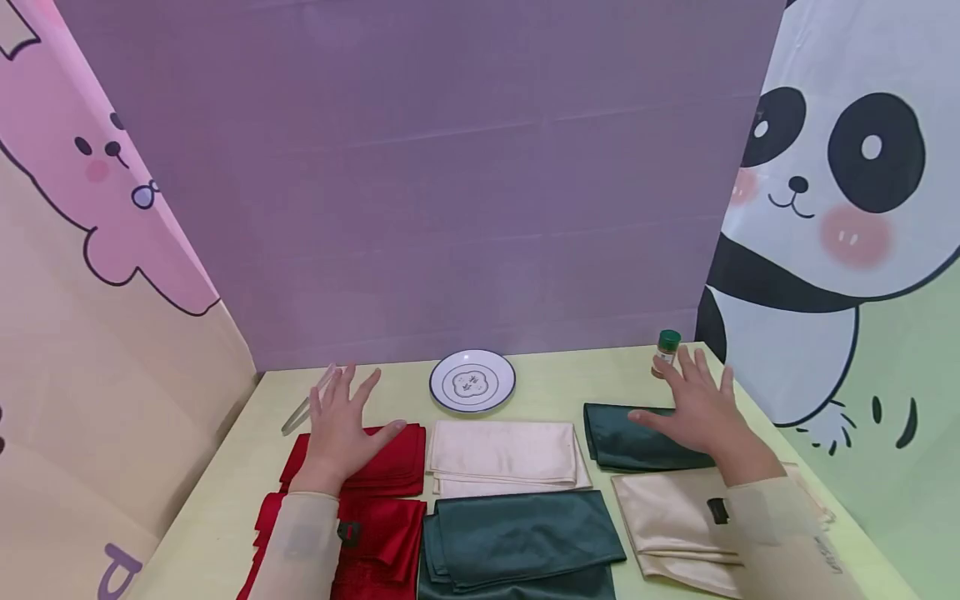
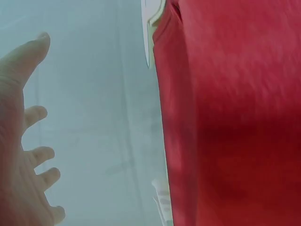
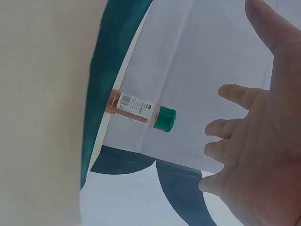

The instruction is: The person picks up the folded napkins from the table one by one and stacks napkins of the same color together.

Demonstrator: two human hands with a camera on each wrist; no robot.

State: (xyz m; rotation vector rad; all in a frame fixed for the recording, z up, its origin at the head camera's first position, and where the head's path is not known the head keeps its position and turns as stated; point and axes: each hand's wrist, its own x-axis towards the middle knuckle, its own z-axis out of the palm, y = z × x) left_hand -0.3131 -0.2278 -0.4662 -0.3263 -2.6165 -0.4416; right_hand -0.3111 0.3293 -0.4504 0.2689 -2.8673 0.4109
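My left hand (image 1: 341, 433), fingers spread, hovers over the folded red cloths (image 1: 401, 462) at the left of the table and holds nothing. Behind it, partly hidden by the fingers, lie metal tongs (image 1: 296, 417). On the right, my spread right hand (image 1: 701, 412) is raised over a folded dark green cloth (image 1: 618, 437), also holding nothing. A spice jar (image 3: 136, 108) with a green cap and a white label stands just beyond its fingertips. Below that wrist lies a folded cream cloth (image 1: 667, 517).
A white plate (image 1: 472, 404) with a dark rim sits at the back middle of the pale yellow table (image 1: 547, 379). In front of it are a folded pinkish-white cloth (image 1: 502, 454) and a dark green cloth (image 1: 525, 537). A purple sheet (image 1: 480, 183) hangs behind the table.
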